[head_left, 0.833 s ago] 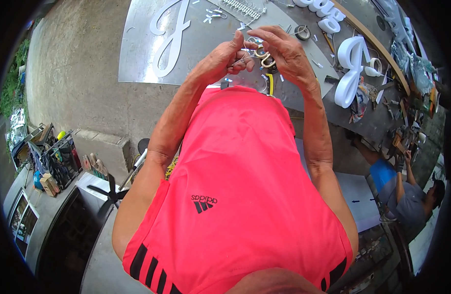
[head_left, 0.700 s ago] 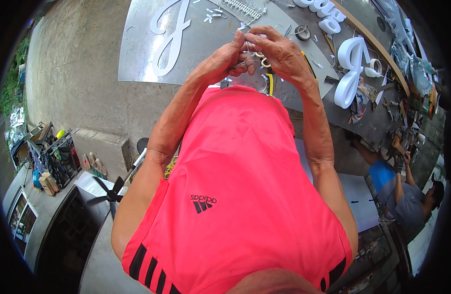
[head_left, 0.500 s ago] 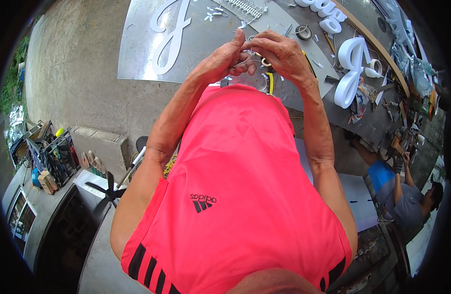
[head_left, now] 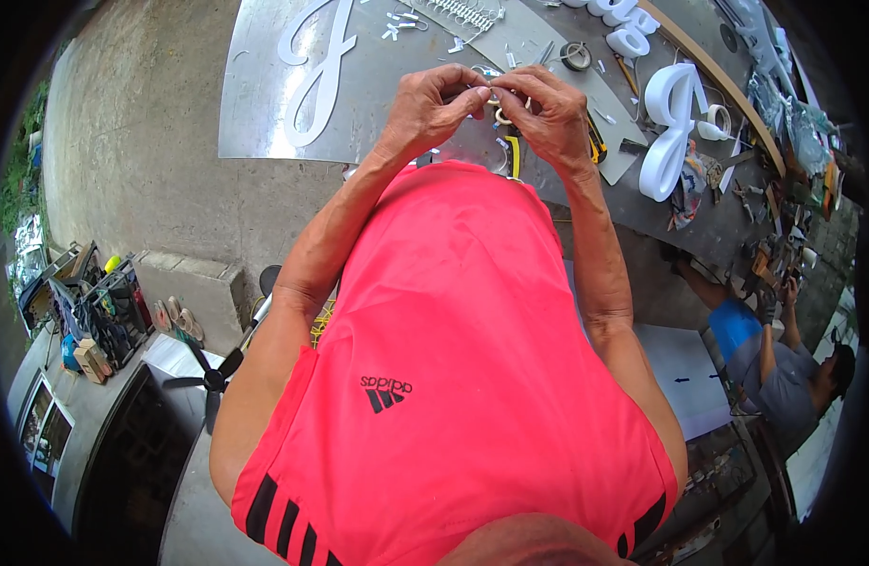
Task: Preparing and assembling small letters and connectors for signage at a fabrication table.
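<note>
My left hand (head_left: 436, 106) and my right hand (head_left: 551, 115) meet over the near side of the metal worktable. Thumb and fingers of each are pinched, tips almost touching, around something too small to make out. Just below the fingertips lies a small roll of tape (head_left: 501, 117). A yellow-handled tool (head_left: 515, 158) rests close to my body at the table edge. Beside my right wrist is a yellow and black cutter (head_left: 597, 146), partly covered by the hand. Small white pieces (head_left: 391, 32) with thin wires are scattered beyond my left hand.
A flat white cut-out letter (head_left: 331, 80) lies on a metal sheet at left. Right of my hands stand a thick white letter (head_left: 663, 141) and a dark tape roll (head_left: 576, 57). Wired white modules (head_left: 461, 13) line the far side. A co-worker (head_left: 774, 368) crouches at right.
My left hand has turned from palm up, with a thin wire across its fingers, to a pinch. Both hands' fingertips have come together. The view has shifted slightly.
</note>
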`<state>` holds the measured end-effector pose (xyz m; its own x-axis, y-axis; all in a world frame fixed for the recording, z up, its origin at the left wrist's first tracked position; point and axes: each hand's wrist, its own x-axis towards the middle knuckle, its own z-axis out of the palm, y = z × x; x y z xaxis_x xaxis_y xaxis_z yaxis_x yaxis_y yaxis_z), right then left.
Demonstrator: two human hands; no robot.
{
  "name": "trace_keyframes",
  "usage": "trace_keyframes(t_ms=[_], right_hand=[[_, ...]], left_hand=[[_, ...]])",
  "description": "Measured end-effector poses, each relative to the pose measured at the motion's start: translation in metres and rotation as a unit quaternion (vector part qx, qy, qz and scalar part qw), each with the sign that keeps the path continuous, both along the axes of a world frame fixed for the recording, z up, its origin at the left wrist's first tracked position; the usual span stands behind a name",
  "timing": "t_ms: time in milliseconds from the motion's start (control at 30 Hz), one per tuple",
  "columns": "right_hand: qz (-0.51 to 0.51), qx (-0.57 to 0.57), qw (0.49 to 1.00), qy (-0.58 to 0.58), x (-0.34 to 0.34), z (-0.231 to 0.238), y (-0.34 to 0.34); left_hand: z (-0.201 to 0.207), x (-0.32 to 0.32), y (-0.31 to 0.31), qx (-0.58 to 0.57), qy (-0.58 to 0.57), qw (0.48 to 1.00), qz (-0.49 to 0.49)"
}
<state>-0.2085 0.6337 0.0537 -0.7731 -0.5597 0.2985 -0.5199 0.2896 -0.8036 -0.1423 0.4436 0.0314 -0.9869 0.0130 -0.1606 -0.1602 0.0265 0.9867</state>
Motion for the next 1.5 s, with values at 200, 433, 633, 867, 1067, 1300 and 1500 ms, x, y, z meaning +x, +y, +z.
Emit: trace_keyframes(t_ms=[200, 433, 633, 867, 1067, 1300, 1500], right_hand=[[0.002, 0.029, 1.0, -0.006, 0.003, 0.004, 0.001], [0.024, 0.014, 1.0, 0.006, 0.0, -0.003, -0.002], [0.017, 0.055, 0.997, 0.053, -0.002, -0.002, -0.005], [0.0, 0.064, 0.992, 0.106, -0.007, 0.01, -0.004], [0.007, 0.066, 0.992, 0.103, -0.006, 0.017, -0.003], [0.013, 0.036, 0.994, 0.105, 0.001, 0.038, -0.005], [-0.009, 0.032, 0.985, 0.168, 0.017, 0.05, -0.01]], left_hand=[[0.008, 0.001, -0.002, -0.055, -0.029, 0.998, 0.024], [0.01, -0.002, -0.002, -0.054, -0.037, 0.998, 0.014], [0.005, -0.004, 0.001, -0.033, -0.038, 0.998, 0.025], [0.0, -0.009, 0.001, 0.084, -0.041, 0.995, 0.022], [0.005, -0.014, 0.002, 0.081, -0.038, 0.996, 0.021], [0.024, -0.006, 0.006, 0.075, -0.014, 0.997, 0.013], [0.045, 0.014, 0.012, 0.087, -0.048, 0.995, 0.022]])
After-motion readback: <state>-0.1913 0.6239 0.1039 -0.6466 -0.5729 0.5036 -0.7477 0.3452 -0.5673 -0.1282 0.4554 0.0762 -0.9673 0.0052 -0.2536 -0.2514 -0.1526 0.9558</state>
